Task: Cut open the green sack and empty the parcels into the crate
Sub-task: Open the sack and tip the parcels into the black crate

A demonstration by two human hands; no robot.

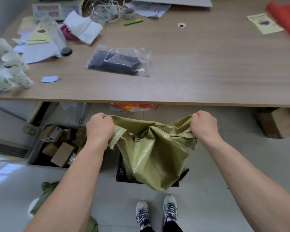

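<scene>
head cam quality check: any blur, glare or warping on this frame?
Head view: motion blur smears the red sheet and cups at the edges; wide-angle warp bows the table edge; soft window glare on the floor; both hands and the sack are sharp, evenly lit, no hard shadows.

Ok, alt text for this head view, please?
Both hands, left and right, grip a limp green sack hanging over a black crate on the floor. A grey bin of boxes sits left, beside a cluttered table.
</scene>
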